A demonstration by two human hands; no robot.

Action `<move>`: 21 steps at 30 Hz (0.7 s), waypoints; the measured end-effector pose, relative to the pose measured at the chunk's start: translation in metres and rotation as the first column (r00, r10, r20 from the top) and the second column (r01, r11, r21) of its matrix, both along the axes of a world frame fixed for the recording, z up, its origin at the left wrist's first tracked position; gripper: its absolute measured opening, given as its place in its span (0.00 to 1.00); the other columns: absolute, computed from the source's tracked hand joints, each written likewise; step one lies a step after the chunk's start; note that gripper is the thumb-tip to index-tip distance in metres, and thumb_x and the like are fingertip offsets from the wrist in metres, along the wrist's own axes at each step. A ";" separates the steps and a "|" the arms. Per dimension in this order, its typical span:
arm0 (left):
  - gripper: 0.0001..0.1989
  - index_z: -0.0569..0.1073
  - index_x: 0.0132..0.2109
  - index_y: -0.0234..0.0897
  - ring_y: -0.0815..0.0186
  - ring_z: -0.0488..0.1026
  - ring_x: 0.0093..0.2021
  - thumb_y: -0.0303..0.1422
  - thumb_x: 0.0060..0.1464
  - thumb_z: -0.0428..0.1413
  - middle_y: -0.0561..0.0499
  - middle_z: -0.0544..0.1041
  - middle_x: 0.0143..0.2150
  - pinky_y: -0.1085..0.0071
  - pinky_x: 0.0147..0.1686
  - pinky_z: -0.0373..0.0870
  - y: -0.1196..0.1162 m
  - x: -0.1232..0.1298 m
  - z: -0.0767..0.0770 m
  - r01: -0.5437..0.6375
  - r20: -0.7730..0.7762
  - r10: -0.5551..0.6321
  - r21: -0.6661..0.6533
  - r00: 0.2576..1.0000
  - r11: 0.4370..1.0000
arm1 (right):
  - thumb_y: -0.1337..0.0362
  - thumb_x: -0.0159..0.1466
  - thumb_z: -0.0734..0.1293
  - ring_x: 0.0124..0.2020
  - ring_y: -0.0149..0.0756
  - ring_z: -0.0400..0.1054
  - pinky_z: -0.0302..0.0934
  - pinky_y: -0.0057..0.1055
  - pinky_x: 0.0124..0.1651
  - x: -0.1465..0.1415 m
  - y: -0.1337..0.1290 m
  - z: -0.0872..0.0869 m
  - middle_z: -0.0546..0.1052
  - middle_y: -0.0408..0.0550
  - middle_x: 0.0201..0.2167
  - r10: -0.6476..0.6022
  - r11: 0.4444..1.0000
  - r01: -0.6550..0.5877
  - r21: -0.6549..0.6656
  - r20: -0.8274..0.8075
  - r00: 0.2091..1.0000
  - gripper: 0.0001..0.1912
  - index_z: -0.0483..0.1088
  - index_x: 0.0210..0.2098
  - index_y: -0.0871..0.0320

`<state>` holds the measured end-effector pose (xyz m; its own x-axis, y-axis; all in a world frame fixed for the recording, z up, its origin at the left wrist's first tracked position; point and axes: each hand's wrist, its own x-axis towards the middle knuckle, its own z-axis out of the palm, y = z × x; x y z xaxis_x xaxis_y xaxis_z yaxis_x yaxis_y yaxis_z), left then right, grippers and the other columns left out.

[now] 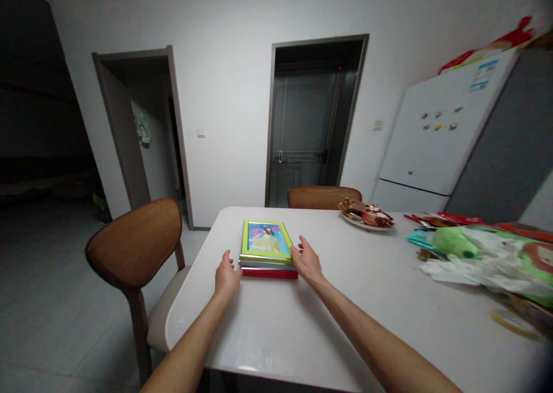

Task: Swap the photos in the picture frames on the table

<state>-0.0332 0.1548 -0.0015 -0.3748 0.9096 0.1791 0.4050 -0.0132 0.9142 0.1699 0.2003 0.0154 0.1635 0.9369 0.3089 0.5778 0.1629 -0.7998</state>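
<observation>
A small stack of picture frames lies on the white table (276, 329). On top is a yellow-green picture frame (245, 237) around a picture of a figure in a yellow dress on blue. Beneath it show a silver-grey edge and a red frame (270, 273). My left hand (227, 276) is at the stack's left side, fingers apart; whether it touches the frames I cannot tell. At the right side, my right hand (307, 259) has its fingers spread, with the thumb side against or very near the top frame's corner.
A plate (380, 228) of snacks stands toward the back right. Along the right side lie a green plush toy (455, 242), white plastic bags (458, 269) and a tape roll (514, 324). Wooden chairs (138, 243) flank the left and far edges. A white fridge (440, 128) stands behind.
</observation>
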 end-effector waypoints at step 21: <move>0.36 0.54 0.54 0.39 0.76 0.62 0.19 0.33 0.37 0.59 0.62 0.66 0.21 0.79 0.21 0.56 -0.079 0.063 0.114 0.391 0.563 -0.632 0.499 0.532 0.773 | 0.66 0.50 0.61 0.13 0.22 0.50 0.45 0.21 0.17 -0.041 -0.116 0.085 0.61 0.33 0.12 0.567 0.782 -0.497 0.377 -0.761 0.314 0.21 0.62 0.45 0.56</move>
